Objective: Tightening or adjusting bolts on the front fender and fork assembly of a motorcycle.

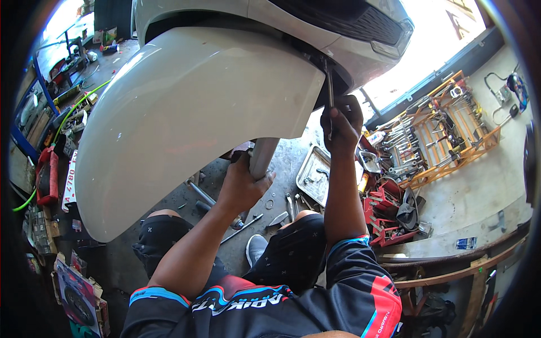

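A large, glossy pale-grey mudguard [197, 96] fills the space before me, below a scooter's front body [360, 39]. Under its lower edge my left hand [243, 186] is closed round a grey fork tube [264, 158], with the thumb across its front. On the right, my right hand [344, 124] grips a slim metal tool like a wrench [329, 84], held upright. The tool's upper end reaches the dark gap between mudguard and body; shadow hides what it meets there.
A metal tray [304, 176] with small parts lies on the floor, near loose spanners [290, 205]. An orange rack of wrenches [445, 135] and a red toolbox [383, 211] stand on the right. A green hose [73, 110] and clutter line the left.
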`<state>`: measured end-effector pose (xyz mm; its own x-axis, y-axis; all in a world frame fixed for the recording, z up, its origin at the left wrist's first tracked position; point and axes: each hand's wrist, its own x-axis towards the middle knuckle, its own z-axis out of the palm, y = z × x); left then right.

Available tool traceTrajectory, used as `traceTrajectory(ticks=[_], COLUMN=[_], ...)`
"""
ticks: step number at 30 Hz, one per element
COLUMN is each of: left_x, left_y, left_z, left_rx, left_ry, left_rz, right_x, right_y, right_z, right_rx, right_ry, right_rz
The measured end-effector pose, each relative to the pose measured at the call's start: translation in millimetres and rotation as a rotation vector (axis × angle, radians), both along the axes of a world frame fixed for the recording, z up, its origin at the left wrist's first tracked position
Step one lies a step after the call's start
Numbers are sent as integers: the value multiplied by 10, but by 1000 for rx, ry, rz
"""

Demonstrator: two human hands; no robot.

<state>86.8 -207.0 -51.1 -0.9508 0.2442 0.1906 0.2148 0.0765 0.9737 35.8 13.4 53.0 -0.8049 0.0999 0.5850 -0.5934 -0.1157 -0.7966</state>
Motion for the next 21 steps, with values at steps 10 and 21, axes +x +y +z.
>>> traceTrajectory(ticks=[10, 21], left_x=[-3, -3], left_y=[1, 7], left_z=[-6, -21], left_rx=[21, -14], left_ry=[27, 27], left_rz=[4, 35], right_x=[-56, -49], right_y=[-52, -340], right_z=[-183, -182], right_rx=[538, 171], right_ry=[244, 91], right_rz=[-688, -267])
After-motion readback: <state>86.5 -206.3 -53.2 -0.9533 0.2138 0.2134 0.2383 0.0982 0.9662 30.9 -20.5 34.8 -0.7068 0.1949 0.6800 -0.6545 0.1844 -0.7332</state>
